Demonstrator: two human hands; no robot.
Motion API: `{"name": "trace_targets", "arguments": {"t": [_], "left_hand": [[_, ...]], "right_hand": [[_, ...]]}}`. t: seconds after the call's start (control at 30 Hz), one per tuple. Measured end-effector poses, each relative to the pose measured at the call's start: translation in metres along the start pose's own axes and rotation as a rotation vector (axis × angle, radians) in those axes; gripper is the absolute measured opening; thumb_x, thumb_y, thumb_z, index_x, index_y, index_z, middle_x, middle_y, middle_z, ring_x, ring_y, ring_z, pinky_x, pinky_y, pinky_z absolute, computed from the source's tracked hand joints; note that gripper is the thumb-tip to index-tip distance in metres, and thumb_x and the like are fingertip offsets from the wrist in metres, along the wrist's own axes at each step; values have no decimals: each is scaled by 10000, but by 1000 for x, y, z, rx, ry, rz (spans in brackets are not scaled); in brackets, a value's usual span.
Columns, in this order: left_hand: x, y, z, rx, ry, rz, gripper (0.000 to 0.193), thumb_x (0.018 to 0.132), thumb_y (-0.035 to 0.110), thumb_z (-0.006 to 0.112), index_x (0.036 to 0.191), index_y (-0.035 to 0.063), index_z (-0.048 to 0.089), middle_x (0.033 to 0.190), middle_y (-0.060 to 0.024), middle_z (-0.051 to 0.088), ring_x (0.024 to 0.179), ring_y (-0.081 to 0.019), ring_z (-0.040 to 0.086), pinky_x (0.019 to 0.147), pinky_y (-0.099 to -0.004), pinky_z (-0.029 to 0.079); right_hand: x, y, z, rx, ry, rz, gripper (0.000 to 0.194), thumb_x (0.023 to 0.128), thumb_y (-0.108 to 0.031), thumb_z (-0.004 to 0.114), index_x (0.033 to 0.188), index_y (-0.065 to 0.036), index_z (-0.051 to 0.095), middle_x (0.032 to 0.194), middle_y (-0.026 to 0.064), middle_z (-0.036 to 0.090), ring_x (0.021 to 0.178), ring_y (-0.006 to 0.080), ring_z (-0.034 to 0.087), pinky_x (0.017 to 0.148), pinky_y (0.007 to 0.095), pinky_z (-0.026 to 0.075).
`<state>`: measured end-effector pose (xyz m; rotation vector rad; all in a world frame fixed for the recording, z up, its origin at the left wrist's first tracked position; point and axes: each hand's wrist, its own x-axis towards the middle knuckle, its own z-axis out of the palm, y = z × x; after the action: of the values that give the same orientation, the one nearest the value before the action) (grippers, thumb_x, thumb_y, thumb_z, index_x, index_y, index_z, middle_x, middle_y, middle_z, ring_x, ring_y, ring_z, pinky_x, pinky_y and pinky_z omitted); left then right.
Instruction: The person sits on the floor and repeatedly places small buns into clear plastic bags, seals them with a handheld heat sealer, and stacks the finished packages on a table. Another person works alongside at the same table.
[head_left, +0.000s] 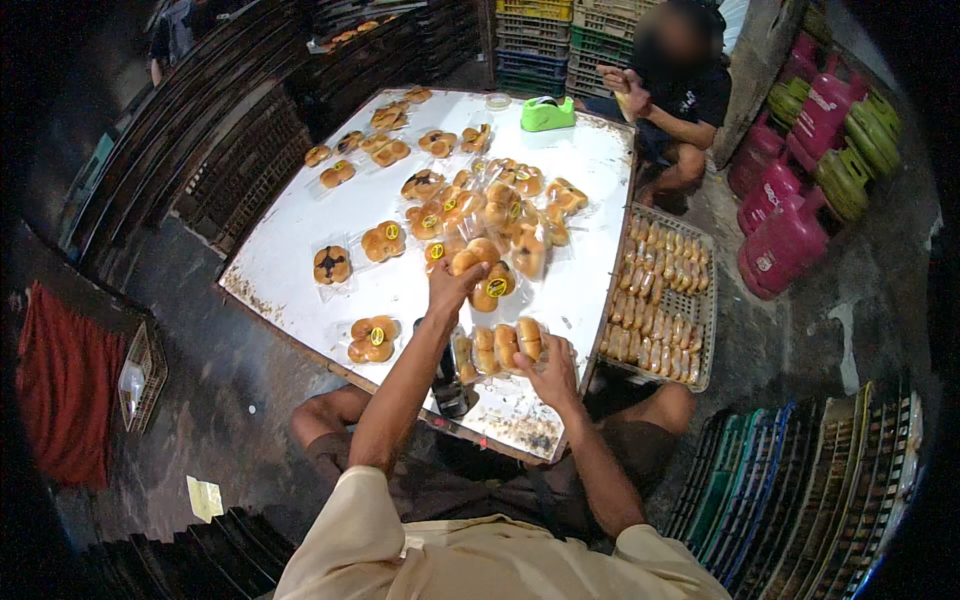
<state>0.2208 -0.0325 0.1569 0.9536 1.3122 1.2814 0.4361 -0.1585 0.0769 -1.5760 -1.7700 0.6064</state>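
My left hand grips a bun in clear plastic with a round yellow sticker, held over the table's near middle. Below it, several wrapped bread rolls stand side by side in a row. My right hand is against the row's right end, thumb and fingers spread about the near end of the last roll; whether it grips is unclear. A pile of wrapped buns lies just beyond my left hand. Left of my forearm rests a stickered bun. A black device is partly hidden by that forearm.
The white table has worn edges and carries more wrapped buns and a green tape dispenser. A crate of wrapped rolls adjoins its right side. Another person sits at the far right corner. Pink gas cylinders stand beyond.
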Motion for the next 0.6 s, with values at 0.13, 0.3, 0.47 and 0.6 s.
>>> {"name": "trace_targets", "arguments": {"t": [0.13, 0.3, 0.47, 0.6], "left_hand": [[-83, 42, -48, -329, -207, -80, 417, 867, 153, 783, 1217, -13, 627, 1104, -114, 708, 991, -202, 690, 877, -338, 572], [-162, 38, -65, -133, -462, -296, 624, 803, 5, 796, 1356, -2, 507, 1252, -100, 630, 1149, -187, 612, 1010, -363, 501], [-198, 19, -78, 70, -624, -149, 763, 786, 41, 832, 1428, 3, 422, 1333, -145, 582, 1118, -209, 642, 987, -359, 520], [-199, 19, -111, -589, -701, -447, 679, 953, 416, 672, 1432, 4, 423, 1153, -173, 674, 1014, -266, 699, 886, -388, 581]], "right_hand": [[6, -35, -28, 500, -24, -16, 783, 848, -496, 761, 1375, 9, 476, 1307, 193, 556, 1230, 320, 538, 1044, 467, 441], [9, -105, -61, 762, -313, -180, 1032, 744, -572, 833, 1455, 23, 378, 1360, 169, 532, 1293, 265, 508, 1070, 419, 433], [1, -156, -64, 178, -434, -319, 372, 856, -324, 806, 980, 13, 711, 827, 30, 651, 684, 111, 571, 622, 295, 471], [-12, -153, -63, 859, -669, -142, 201, 917, -204, 720, 959, -7, 726, 870, 66, 689, 720, 185, 627, 658, 315, 508]]}}
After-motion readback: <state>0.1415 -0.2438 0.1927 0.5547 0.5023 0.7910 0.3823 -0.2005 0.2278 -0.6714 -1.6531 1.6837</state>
